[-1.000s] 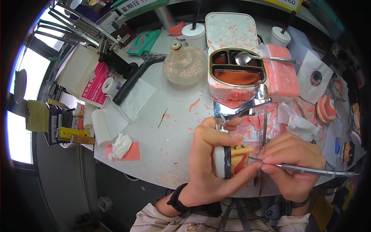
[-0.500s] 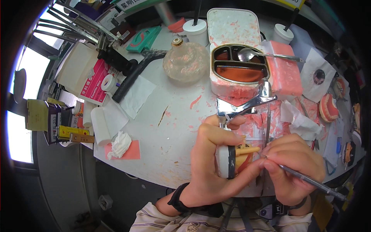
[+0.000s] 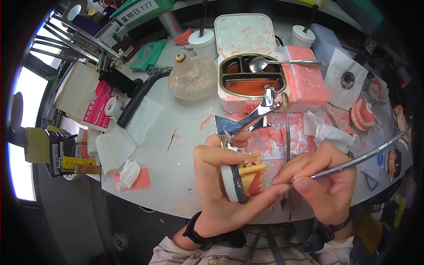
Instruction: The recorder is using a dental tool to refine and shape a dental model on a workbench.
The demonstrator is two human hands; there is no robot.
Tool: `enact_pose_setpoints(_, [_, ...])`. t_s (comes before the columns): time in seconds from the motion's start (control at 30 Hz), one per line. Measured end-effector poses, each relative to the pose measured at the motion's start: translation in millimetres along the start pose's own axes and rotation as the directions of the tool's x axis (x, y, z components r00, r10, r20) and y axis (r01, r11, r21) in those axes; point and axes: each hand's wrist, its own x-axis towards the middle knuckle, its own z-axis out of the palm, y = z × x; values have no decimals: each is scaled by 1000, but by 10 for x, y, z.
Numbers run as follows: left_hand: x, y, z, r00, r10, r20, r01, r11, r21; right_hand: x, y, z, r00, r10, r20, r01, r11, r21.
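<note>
1. The pale worktable (image 3: 176,163), specked with pink wax, spreads all around the wax heater.
2. The white wax heater (image 3: 227,100) sits at the back, its compartments holding dark and reddish wax.
3. The left hand (image 3: 216,196), on the near side of the heater, is closed around the dental cast, thumb stretched below it.
4. The right hand (image 3: 327,183), near side of the heater and to its right, pinches a carver like a pen.
5. The shiny articulator (image 3: 249,115) angles from the cast up toward the heater; rigid, I'd say, and slick where bare.
6. The dental cast (image 3: 251,183), below the heater, looks fairly heavy and brittle, its red wax soft; best held by the base. Base leftward, teeth rightward, its base band runs steeply down, leaning right.
7. The slim metal carver (image 3: 353,164), below and right of the heater, seems light and stiff. Its long axis climbs rightward; fingers obscure the working end, so contact I can't tell.
</note>
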Motion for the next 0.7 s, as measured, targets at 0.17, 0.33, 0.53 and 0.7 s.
enact_pose_setpoints(0.17, [-46,49,4,988,-77,-133,56,986,-155,-55,-59,-67,997,-10,75,13,999,-41])
enact_pose_setpoints(0.33, [76,207,-28,871,-451,-194,235,730,-642,35,-238,-203,978,70,198,-41,988,-146])
enact_pose_setpoints(0.53, [156,227,-857,844,-537,0,351,553,-756,120,-264,-736,998,-59,-22,42,884,-465])
enact_pose_setpoints(0.7, [377,163,-1281,917,-387,-96,329,871,-365,193,-14,-843,987,-138,86,131,365,-922])
